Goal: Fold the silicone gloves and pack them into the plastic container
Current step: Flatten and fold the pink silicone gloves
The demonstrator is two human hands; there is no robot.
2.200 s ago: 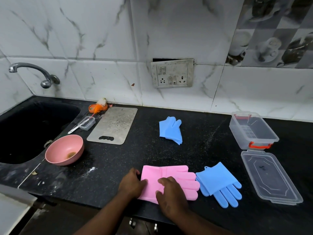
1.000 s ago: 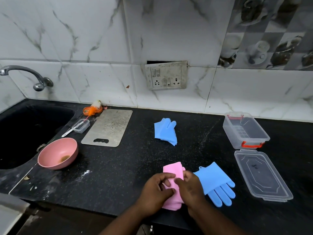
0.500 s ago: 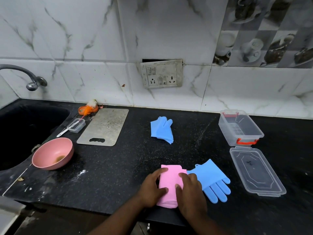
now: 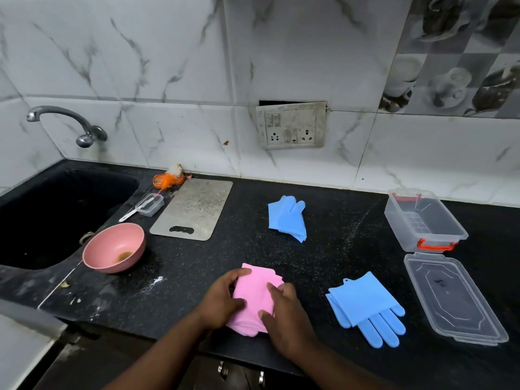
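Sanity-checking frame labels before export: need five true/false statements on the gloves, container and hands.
1. Both the left hand and the right hand touch the folded pink glove. True.
2. The plastic container already holds a glove. False: no glove shows inside it.
3. The lid is on the container. False: it lies on the counter, nearer the person than the container.
4. A blue glove lies flat to the right of the pink glove. True.
5. The pink bowl sits on the cutting board. False: it sits on the counter, left of the board.
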